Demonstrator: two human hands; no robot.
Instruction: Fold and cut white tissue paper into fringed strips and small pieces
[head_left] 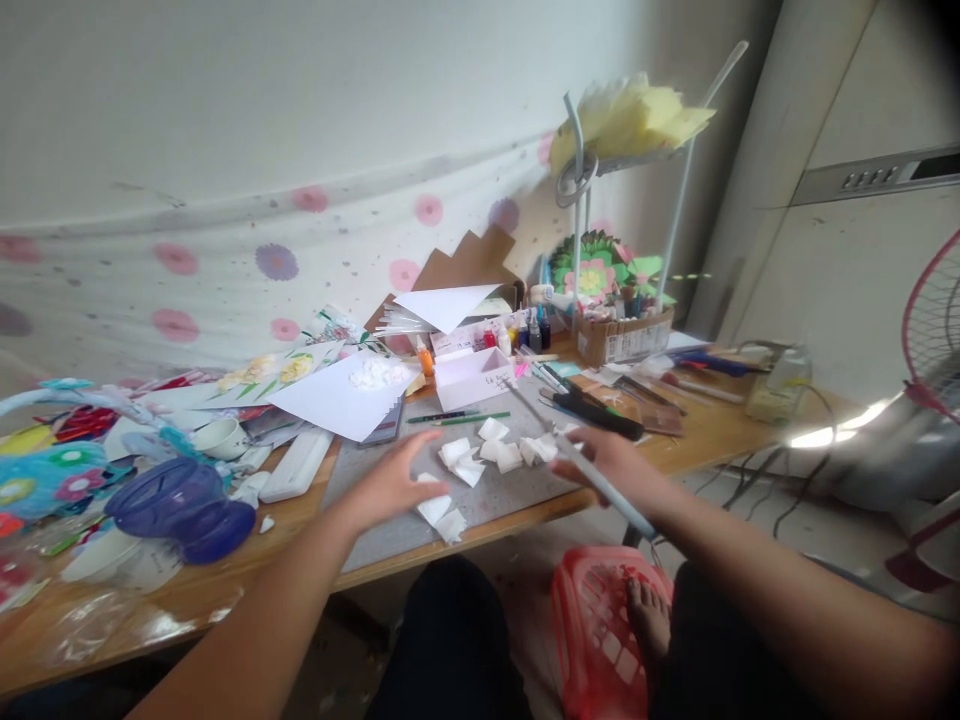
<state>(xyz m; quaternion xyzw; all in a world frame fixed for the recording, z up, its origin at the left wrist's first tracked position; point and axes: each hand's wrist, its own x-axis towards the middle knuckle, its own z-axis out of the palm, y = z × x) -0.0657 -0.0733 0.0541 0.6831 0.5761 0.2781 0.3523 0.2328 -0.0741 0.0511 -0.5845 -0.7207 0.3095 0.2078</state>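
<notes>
My left hand (397,485) hovers at the near left of a grey mat (367,520), fingers apart, with nothing in it. Beside it lie folded white paper pieces (461,458), in several small clumps across the mat. My right hand (604,465) is closed around a long grey rod (600,483) that thins toward a far tip. The rod slants over the mat's right side, its tip close to a small white box (474,380). Blur hides what kind of tool the rod is. Green pencils (472,418) lie behind the paper pieces.
Left of the mat stand a purple pot (184,505) and a blue basket (56,475). White paper sheets (337,395) lie behind. Paint bottles (534,330), a cardboard box (626,335) and a black-handled tool (596,412) are farther right. A red stool (600,640) is below the table edge.
</notes>
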